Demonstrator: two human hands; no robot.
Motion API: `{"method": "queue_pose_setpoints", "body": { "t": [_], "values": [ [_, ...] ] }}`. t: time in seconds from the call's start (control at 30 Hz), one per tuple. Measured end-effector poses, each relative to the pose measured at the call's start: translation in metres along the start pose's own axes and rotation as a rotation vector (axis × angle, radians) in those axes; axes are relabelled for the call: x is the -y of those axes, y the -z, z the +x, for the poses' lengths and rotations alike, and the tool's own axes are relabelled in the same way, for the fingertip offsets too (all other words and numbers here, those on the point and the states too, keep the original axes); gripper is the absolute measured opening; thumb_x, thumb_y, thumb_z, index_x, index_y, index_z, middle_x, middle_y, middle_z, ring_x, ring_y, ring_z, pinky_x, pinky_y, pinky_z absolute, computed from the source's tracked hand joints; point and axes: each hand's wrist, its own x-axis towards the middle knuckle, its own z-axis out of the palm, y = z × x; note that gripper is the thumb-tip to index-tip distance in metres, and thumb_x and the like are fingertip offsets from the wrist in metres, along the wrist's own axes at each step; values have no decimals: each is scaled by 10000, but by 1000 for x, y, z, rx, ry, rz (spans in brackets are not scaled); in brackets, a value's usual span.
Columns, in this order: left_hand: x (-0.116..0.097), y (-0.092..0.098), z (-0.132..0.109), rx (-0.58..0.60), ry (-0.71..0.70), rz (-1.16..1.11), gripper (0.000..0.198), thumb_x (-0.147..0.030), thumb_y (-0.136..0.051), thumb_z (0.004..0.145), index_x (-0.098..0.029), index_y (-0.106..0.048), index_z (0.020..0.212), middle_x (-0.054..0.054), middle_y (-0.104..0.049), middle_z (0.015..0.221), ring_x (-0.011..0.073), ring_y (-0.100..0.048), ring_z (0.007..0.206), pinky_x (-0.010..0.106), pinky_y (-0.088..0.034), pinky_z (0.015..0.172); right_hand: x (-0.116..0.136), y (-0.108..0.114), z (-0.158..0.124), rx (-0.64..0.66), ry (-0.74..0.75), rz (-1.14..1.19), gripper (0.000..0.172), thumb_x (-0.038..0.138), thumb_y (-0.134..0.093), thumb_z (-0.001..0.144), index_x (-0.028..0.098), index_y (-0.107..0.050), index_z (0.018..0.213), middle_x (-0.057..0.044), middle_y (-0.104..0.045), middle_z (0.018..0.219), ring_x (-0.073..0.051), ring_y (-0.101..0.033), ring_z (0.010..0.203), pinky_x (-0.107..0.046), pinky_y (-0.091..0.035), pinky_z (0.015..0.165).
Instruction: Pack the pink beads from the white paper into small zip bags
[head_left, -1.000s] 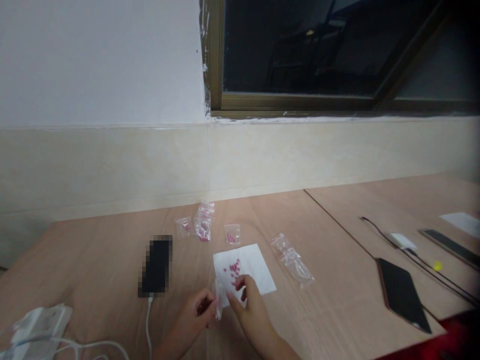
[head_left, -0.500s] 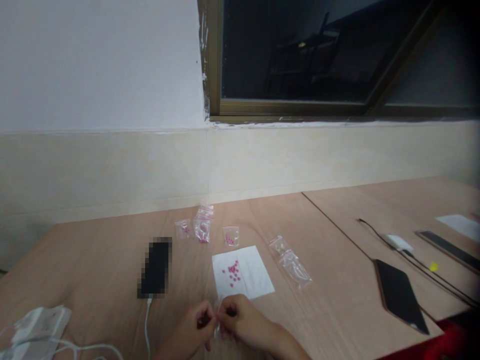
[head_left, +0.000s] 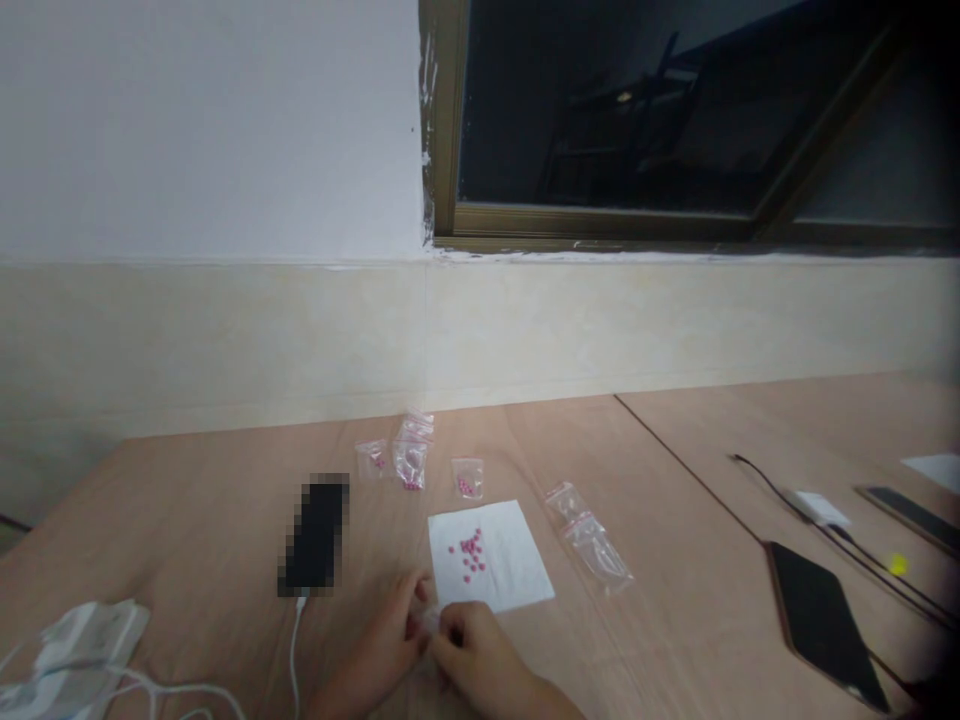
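A small clear zip bag (head_left: 430, 620), partly hidden and pinched, sits just off the near left corner of a white paper sheet (head_left: 519, 570). Loose pink beads (head_left: 470, 555) lie clustered mid-sheet, at one o'clock from the bag.

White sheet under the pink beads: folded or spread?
Spread. The white paper sheet lies flat on the wooden tabletop, no fold visible, with pink beads loose on top.

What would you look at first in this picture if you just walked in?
Small pink beads on a white paper sheet catch the eye, in the middle of the wooden table. Just below them, the left hand and right hand pinch a small clear bag.
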Motion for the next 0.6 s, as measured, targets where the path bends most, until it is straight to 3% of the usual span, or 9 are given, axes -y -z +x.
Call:
{"method": "queue_pose_setpoints", "body": {
  "t": [0.13, 0.3, 0.37, 0.43, 0.5, 0.6],
  "values": [
    [-3, 3, 12, -54, -49, 70, 486, -20, -450, 585, -188, -558, 1028, 51, -527, 1063, 179, -526, 867, 287, -444, 774, -4, 14, 5, -50, 37, -95, 247, 81, -478, 662, 193, -379, 465, 57, -382, 454, -98, -397, 484, -220, -246, 463],
    [-19, 8, 3, 5, -217, -4, 402, -84, -481, 709, -219, -589, 1071, 58, -513, 1194, 225, -439, 1158, 373, -307, 1032, 0, 29, 0, -121, 94, -46, 227, 118, -475, 647, 194, -389, 451, 53, -405, 443, -95, -406, 469, -219, -268, 468],
    [-22, 8, -4, 94, -241, -63, 394, -180, -546, 753, -221, -548, 1145, 68, -494, 1244, 242, -427, 1185, 386, -306, 1039, 3, 32, -2, -101, 105, 60, 216, 148, -462, 665, 192, -415, 459, 51, -427, 442, -93, -418, 456, -215, -293, 467],
    [-20, 6, -10, 164, -247, -106, 575, -251, -676, 682, -221, -477, 1220, 86, -463, 1282, 275, -403, 1207, 411, -308, 1036, 4, 33, -3, -55, 112, 174, 216, 180, -454, 686, 192, -436, 471, 52, -437, 438, -88, -419, 439, -210, -305, 458],
    [-12, 1, -13, 159, -235, -154, 750, -257, -758, 591, -227, -415, 1258, 96, -443, 1296, 298, -385, 1217, 438, -310, 1027, 2, 33, -3, -17, 111, 254, 237, 221, -458, 708, 189, -443, 473, 50, -440, 432, -84, -418, 428, -206, -310, 447],
    [4, -9, -13, 120, -141, -313, 629, -267, -682, 687, -234, -390, 1243, 83, -517, 1195, 252, -494, 1104, 412, -398, 939, -5, 31, -2, 22, 69, 325, 285, 303, -471, 743, 185, -438, 486, 43, -458, 438, -74, -412, 407, -197, -316, 423]
  ]
}}
